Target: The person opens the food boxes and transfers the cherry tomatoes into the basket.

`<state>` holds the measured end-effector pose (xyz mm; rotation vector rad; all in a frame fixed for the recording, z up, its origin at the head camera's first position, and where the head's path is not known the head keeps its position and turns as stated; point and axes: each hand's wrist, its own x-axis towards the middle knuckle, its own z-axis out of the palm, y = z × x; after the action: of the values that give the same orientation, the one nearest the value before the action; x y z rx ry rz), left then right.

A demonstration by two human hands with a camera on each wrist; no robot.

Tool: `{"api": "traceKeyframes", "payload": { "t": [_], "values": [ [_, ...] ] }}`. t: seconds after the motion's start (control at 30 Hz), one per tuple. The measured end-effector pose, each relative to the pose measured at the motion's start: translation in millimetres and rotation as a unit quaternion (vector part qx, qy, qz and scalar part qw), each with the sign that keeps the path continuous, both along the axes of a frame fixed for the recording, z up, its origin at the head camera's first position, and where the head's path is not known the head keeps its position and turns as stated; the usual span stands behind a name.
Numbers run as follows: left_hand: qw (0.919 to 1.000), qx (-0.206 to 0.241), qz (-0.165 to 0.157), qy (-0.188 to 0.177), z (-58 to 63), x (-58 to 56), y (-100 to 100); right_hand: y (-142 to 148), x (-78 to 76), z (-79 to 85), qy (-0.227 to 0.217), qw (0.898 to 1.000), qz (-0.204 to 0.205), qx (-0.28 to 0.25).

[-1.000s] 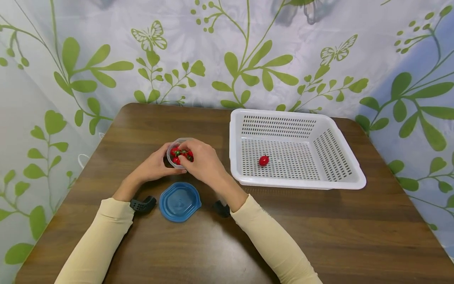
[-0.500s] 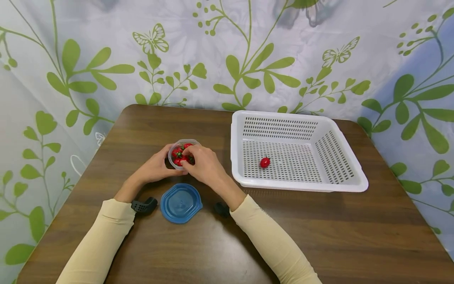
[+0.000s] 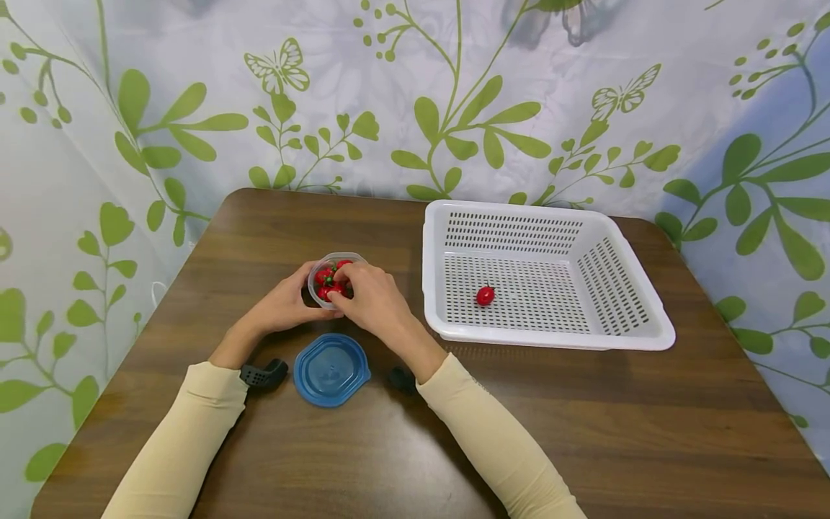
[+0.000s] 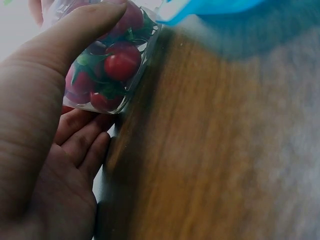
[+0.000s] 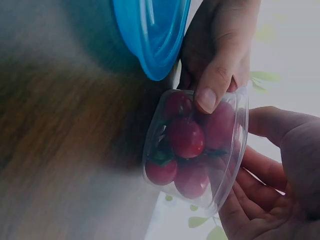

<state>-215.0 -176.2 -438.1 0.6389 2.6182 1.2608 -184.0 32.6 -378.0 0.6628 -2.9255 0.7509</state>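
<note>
My left hand (image 3: 285,303) grips a small clear plastic container (image 5: 232,172) around its side, thumb on the near wall, fingers beyond. Several red cherry tomatoes (image 4: 122,61) with green stems lie inside it. My right hand (image 3: 372,295) reaches over the rim, thumb and forefinger pinching at a cherry tomato inside; its fingertips are partly hidden. One cherry tomato (image 3: 485,295) lies alone in a white perforated basket (image 3: 551,339) on the right.
A blue lid (image 3: 331,370) lies on the brown wooden table (image 3: 363,461) just in front of the container, between both forearms. A patterned curtain (image 3: 389,86) hangs behind the table.
Both hands stay at the container. My right fingers have shifted slightly among the tomatoes, showing more of them. The head view has moved a little; basket and lid stay in place.
</note>
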Motion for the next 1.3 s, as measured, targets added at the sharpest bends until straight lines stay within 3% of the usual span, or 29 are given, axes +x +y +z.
{"api": "traceKeyframes", "payload": {
  "t": [0.27,0.67,1.1,1.3],
  "values": [
    [1.0,-0.006,0.001,-0.002,0.9,0.8,0.1,-2.9,-0.7,1.6,0.001,1.0,-0.003,0.018],
    [1.0,-0.004,0.002,0.004,-0.5,0.6,-0.5,-1.9,-0.7,1.3,0.005,1.0,0.002,-0.003],
    [1.0,0.002,-0.004,-0.003,-1.6,0.7,-0.4,-0.6,-0.8,5.0,-0.005,0.999,0.02,0.024],
    [1.0,0.001,-0.001,-0.005,-2.5,0.9,-0.3,0.2,-2.0,2.3,-0.013,1.0,0.023,-0.001]
  ]
}}
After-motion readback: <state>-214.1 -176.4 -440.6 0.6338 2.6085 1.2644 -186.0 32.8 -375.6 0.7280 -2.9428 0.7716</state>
